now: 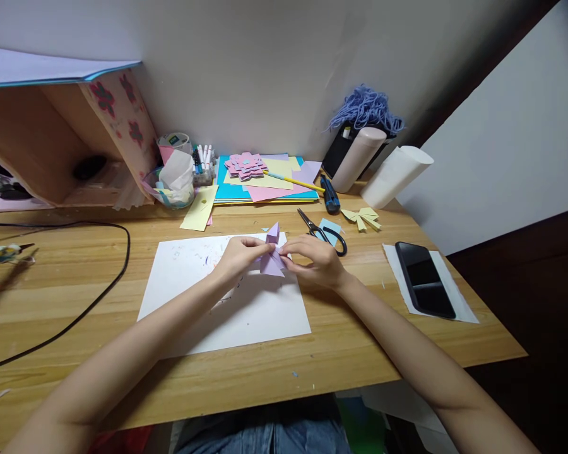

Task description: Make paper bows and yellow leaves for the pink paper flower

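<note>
A folded piece of purple paper (pixel 271 265) with pointed corners is held above a white sheet (pixel 265 315). My left hand (pixel 239 257) pinches it from the left, thumb and fingers closed on its middle. From the right, my right hand (pixel 318 260) grips its edge with bent fingers. The fingertips cover part of the folds. Marks of ink show on the white sheet beneath. Just beyond my right hand lie black scissors (pixel 322 232), partly over a small light blue paper (pixel 330 228).
A yellow paper bow (pixel 362 218), a utility knife (pixel 330 195) and a pink layered paper flower (pixel 246 166) on stacked coloured paper (pixel 227 194) lie behind. At right is a phone (pixel 425 279); at left, a black cable (pixel 118 277), a glue gun (pixel 0 255) and a box (pixel 118 126).
</note>
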`<state>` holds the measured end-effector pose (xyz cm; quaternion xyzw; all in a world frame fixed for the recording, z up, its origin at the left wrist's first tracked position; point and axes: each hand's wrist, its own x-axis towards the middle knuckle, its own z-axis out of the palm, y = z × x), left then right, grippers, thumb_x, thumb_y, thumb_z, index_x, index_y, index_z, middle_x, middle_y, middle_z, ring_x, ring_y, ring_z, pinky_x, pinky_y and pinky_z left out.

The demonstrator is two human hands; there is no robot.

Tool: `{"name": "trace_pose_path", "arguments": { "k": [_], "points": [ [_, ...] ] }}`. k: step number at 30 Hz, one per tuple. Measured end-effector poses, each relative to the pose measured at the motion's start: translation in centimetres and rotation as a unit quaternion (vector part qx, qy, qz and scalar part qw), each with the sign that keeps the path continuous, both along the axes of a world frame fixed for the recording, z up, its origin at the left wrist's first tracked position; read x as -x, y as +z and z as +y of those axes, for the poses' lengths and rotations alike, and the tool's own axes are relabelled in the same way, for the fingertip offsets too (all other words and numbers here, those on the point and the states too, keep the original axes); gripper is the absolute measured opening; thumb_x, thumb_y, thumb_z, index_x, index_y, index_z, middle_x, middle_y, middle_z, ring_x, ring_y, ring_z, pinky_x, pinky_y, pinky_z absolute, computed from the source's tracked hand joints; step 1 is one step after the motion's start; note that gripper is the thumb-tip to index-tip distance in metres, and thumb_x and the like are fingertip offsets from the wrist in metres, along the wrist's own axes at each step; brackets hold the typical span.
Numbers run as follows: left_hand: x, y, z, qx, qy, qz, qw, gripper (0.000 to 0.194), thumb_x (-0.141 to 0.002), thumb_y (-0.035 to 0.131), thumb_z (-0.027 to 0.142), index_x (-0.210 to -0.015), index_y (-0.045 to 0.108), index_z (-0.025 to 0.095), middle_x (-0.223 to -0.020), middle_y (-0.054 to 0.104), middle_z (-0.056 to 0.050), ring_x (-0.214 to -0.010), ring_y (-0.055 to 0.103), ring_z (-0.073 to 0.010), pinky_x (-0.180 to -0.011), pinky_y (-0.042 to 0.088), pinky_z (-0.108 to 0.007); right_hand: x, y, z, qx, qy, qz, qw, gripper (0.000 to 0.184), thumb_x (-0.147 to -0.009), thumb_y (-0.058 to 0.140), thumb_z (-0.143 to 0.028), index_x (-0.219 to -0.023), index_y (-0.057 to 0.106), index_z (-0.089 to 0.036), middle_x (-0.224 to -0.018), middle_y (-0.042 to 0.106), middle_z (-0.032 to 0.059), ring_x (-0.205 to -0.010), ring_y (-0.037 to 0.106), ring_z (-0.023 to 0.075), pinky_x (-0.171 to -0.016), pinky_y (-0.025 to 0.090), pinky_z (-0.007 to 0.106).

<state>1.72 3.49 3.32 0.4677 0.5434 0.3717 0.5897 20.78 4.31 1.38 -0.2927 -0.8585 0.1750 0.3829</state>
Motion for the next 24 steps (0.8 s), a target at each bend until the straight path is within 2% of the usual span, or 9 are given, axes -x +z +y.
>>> {"name": "trace_pose_path", "arguments": {
  "k": [2,4,8,12,14,16,20,24],
  "points": [
    [-0.1,0.1,-0.1,-0.008,0.01,0.006,1.0,0.022,-0.059,0.072,0.035,-0.057,0.066,0.015,-0.056,0.059,-0.001,-0.052,0.044,-0.0093,-0.052,0.031,-0.024,0.4,0.3,-0.2,0.086,-0.016,0.048,0.995,0.008,-0.077,0.061,-0.025,-0.082,0.066,-0.021,-0.081,0.069,0.0041,-0.076,0.063,0.0166,-0.07,0.052,0.033],
    [-0.2,0.2,-0.2,-0.022,0.007,0.006,1.0,0.022,-0.059,0.072,0.036,-0.057,0.066,0.015,-0.057,0.06,-0.001,-0.052,0.045,-0.0095,-0.052,0.031,-0.024,0.8,0.5,-0.3,0.183,-0.031,0.107,0.977,0.009,-0.075,0.063,-0.028,-0.077,0.065,-0.019,-0.078,0.068,0.004,-0.071,0.063,0.0157,-0.068,0.052,0.031],
    [-0.3,0.1,-0.4,-0.059,0.003,0.016,0.998,0.023,-0.06,0.072,0.036,-0.062,0.068,0.014,-0.061,0.063,-0.002,-0.053,0.048,-0.01,-0.053,0.034,-0.023,1.2,0.5,-0.2,0.355,-0.047,0.198,0.913,0.017,-0.066,0.072,-0.032,-0.072,0.064,-0.017,-0.076,0.068,0.0039,-0.07,0.064,0.0152,-0.07,0.053,0.031],
    [-0.3,-0.3,-0.5,-0.083,0.005,0.028,0.996,0.024,-0.062,0.071,0.037,-0.067,0.069,0.013,-0.066,0.066,-0.004,-0.058,0.053,-0.0123,-0.055,0.037,-0.023,1.1,0.6,0.0,0.452,-0.057,0.215,0.864,0.026,-0.058,0.077,-0.031,-0.076,0.066,-0.016,-0.078,0.069,0.0039,-0.072,0.064,0.0152,-0.072,0.052,0.03],
    [-0.4,-0.3,-0.5,-0.086,0.005,0.031,0.996,0.023,-0.062,0.07,0.035,-0.068,0.068,0.013,-0.067,0.066,-0.005,-0.06,0.054,-0.0128,-0.057,0.038,-0.023,1.1,0.7,0.0,0.478,-0.068,0.211,0.85,0.029,-0.056,0.078,-0.031,-0.079,0.067,-0.016,-0.076,0.069,0.004,-0.07,0.064,0.0151,-0.07,0.051,0.03],
    [-0.5,-0.1,-0.5,-0.078,-0.001,0.039,0.996,0.022,-0.062,0.069,0.033,-0.067,0.067,0.013,-0.067,0.066,-0.005,-0.06,0.055,-0.0132,-0.057,0.039,-0.023,1.0,0.8,0.0,0.486,-0.07,0.198,0.849,0.027,-0.057,0.077,-0.031,-0.078,0.068,-0.015,-0.075,0.069,0.0048,-0.069,0.064,0.0151,-0.068,0.051,0.03],
    [-0.6,0.1,-0.6,-0.07,-0.038,0.065,0.995,0.019,-0.061,0.068,0.031,-0.063,0.064,0.012,-0.064,0.064,-0.005,-0.058,0.055,-0.0135,-0.055,0.038,-0.023,1.1,0.9,-0.3,0.448,-0.071,0.162,0.876,0.02,-0.062,0.073,-0.029,-0.073,0.068,-0.014,-0.073,0.068,0.0052,-0.067,0.063,0.0147,-0.064,0.05,0.028],
    [-0.6,-0.3,-0.6,-0.104,-0.053,0.108,0.987,0.017,-0.061,0.065,0.029,-0.061,0.064,0.013,-0.061,0.063,-0.004,-0.057,0.054,-0.0134,-0.052,0.037,-0.022,1.1,1.1,-0.5,0.418,-0.08,0.122,0.897,0.016,-0.062,0.07,-0.027,-0.069,0.067,-0.013,-0.067,0.066,0.0038,-0.061,0.06,0.0137,-0.058,0.048,0.025]
  ]
}}
